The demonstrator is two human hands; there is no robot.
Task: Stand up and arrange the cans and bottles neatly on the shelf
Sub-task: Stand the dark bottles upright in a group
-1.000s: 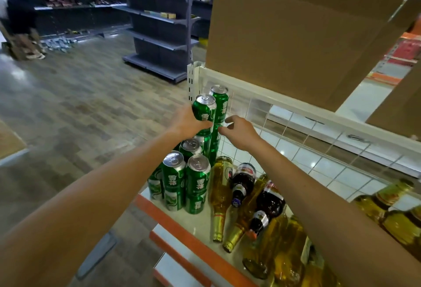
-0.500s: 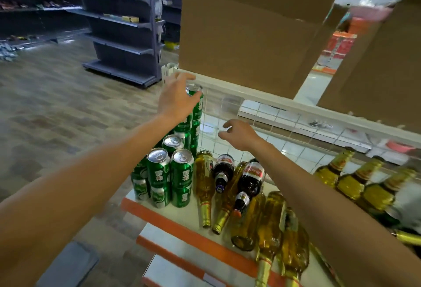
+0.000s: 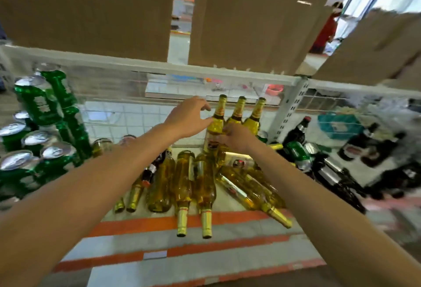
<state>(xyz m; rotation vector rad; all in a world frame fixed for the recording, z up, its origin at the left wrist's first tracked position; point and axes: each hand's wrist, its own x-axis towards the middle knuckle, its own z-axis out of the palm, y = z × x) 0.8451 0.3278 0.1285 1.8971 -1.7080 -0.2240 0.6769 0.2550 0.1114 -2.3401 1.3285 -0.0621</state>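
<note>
Bottles point(image 3: 193, 182) lie mid-shelf, necks overhanging the orange front edge point(image 3: 136, 225); free room at 11 o'clock. Left hand point(image 3: 189, 115) spread, thumb touching upright bottle point(image 3: 219, 113) at 12 o'clock; right hand point(image 3: 237, 137) curled on its shoulder.

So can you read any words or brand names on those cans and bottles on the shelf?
Nothing can be read here; the picture is blurred.
Green cans: white marks, too blurred.
Upright yellow bottles: red and gold labels, too blurred.
Dark bottles: pale labels, too blurred.
Cardboard boxes: no print visible.
</note>
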